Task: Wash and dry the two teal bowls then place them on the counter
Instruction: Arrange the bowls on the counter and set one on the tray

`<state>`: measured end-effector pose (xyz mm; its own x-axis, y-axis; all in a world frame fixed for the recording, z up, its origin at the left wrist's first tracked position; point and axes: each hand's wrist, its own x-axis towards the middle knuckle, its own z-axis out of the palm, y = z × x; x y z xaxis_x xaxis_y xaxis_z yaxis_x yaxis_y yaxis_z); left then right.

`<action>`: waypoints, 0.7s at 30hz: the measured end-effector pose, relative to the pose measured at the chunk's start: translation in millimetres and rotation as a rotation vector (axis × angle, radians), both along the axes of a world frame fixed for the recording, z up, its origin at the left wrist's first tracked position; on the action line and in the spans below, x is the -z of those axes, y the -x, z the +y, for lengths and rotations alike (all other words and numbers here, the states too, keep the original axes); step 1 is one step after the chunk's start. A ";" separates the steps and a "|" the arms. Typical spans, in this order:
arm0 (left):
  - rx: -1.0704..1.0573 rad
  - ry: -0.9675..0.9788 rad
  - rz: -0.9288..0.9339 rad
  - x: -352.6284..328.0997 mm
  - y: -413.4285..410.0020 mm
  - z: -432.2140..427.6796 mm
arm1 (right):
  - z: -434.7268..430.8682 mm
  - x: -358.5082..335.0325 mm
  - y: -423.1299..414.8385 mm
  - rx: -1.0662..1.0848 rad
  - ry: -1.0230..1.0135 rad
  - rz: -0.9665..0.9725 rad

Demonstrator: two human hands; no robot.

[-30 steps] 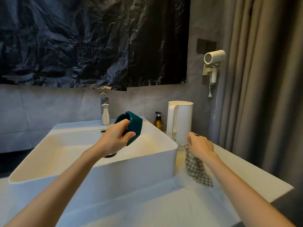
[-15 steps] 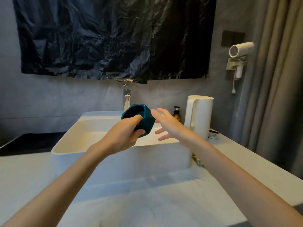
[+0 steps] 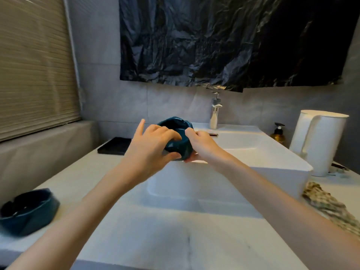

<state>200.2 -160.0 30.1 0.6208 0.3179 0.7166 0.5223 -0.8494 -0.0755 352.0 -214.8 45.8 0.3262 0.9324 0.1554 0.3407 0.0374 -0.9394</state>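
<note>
You held a bowl (image 3: 180, 146) two-handed over the sink's (image 3: 272, 158) left end.
Your left hand (image 3: 150, 149) curled over its near wall, index finger sticking up. Your right hand (image 3: 202, 147) gripped its right side, thumb on the rim, so much of it was hidden. The second bowl (image 3: 27, 211) sat on the counter (image 3: 155, 240) far left, blurred at the frame edge. The bottle's (image 3: 278, 133) label was too small to read.
</note>
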 end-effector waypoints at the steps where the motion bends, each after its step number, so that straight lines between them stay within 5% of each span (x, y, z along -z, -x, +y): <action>1: -0.055 -0.011 -0.065 2.9 13.6 2.8 | 6.9 3.4 9.4 -0.023 0.010 0.029; 11: -0.472 0.443 -0.427 69.6 120.8 -16.1 | 45.2 60.1 111.1 -0.272 0.219 0.205; 21: -0.484 0.610 -0.586 121.9 159.3 -27.5 | 63.7 109.7 148.2 -0.423 0.370 -0.175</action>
